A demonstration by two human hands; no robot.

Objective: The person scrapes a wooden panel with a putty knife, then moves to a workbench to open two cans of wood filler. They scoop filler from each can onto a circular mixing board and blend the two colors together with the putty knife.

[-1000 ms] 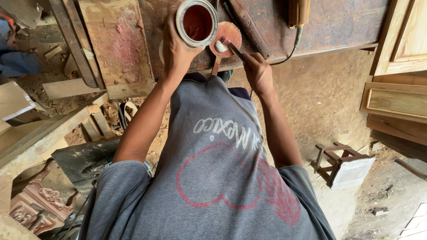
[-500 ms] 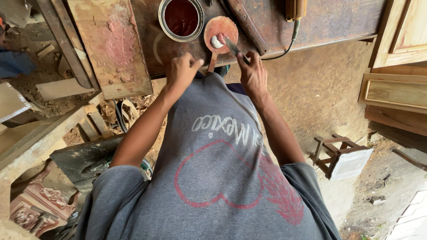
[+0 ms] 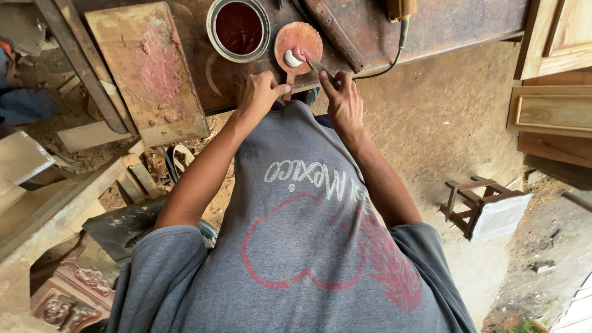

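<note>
My left hand [image 3: 258, 94] grips the handle of a round wooden paddle [image 3: 298, 42] that lies on the stained workbench [image 3: 431, 24]. A dab of white and pink paste [image 3: 293, 58] sits on the paddle. My right hand [image 3: 343, 98] holds a thin putty knife [image 3: 319, 66] whose tip touches the paste. An open tin of dark red stain [image 3: 239, 27] stands just left of the paddle, beyond my left hand.
A pink-smeared wooden board [image 3: 148, 68] lies left on the bench. A tool with a cable [image 3: 401, 12] rests at the back right. Wooden door panels [image 3: 555, 74] lean at right, a small stool [image 3: 481, 206] stands on the dirt floor, and scrap wood [image 3: 55, 179] lies at left.
My left hand let go of the stain tin, which now stands on the bench, and came down onto the paddle handle. My right hand keeps the knife at the paste.
</note>
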